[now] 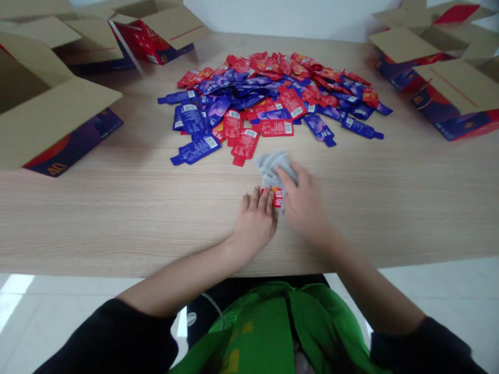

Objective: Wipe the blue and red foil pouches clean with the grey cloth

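Note:
A red sachet [277,197] lies on the table in front of me, partly covered by my hands. My left hand [255,221] rests on its left part, fingers stretched out and pressing it down. In my right hand [306,202], which is smeared by motion, a crumpled grey-blue cloth [275,165] is gripped. The cloth is at the sachet's upper right side. Just beyond it spreads a heap of red and blue sachets [268,91], with a red one [245,145] and a blue one [197,150] at its near edge.
Open cardboard boxes stand on both sides: one at the near left [74,140], others at the back left [156,41], and more at the right [452,109]. The wooden table's [117,223] front edge runs close to my body. A white wall rises behind.

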`<state>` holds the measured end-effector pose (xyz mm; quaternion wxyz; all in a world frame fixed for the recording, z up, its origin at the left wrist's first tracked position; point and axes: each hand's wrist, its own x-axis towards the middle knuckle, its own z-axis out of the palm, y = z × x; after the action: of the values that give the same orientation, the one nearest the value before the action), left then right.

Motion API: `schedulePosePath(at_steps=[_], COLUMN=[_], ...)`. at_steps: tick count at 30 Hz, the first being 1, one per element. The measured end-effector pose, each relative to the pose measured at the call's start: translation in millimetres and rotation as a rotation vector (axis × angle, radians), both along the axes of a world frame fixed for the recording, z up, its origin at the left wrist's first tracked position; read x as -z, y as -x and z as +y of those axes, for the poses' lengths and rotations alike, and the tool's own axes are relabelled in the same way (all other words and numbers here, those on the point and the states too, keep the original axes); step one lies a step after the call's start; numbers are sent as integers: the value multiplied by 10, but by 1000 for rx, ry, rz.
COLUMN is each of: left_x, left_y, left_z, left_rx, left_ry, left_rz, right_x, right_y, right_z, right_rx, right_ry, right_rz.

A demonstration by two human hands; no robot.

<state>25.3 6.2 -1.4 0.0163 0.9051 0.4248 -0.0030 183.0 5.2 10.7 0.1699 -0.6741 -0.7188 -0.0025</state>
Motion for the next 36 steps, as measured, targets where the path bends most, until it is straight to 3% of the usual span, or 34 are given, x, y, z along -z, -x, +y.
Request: schedulePosePath(at_steps=[2,5,12,15,17,20,24,26,30,32,36], left_x=[-1,25,90,99,103,105,127,155,190,187,228], left_y=[4,10,7,7,9,18,36,39,42,49,44], left_z=[4,5,-18,-21,-19,-9,2,7,21,26,72], left_rx=[14,15,0,-4,-9,-13,12,-7,-52,-56,42], left_ry=[23,-7,-28,-32,-39,-50,-38,-51,-72,-84,-103], left_rz=[4,-11,-1,0,-3,-23,-22,-19,-31,-33,-83], right_x=[67,167,256,216,147,69,165,265,448,525,609], right_y=[190,151,-586,-767,-709,-390,-99,-221,-798,-1006,-947], right_z=[-38,-157,-431,-386,-334,-315,-425,-501,-648,-695,-593], right_rx=[-72,-55,240,255,201,41,-122,-65,114,136,43], right_ry=[65,86,87,71,14,-46,10,15,-8,-26,-31], right_rz=[-82,-167,-239,-189,-117,-65,-128,-123,8,75,50])
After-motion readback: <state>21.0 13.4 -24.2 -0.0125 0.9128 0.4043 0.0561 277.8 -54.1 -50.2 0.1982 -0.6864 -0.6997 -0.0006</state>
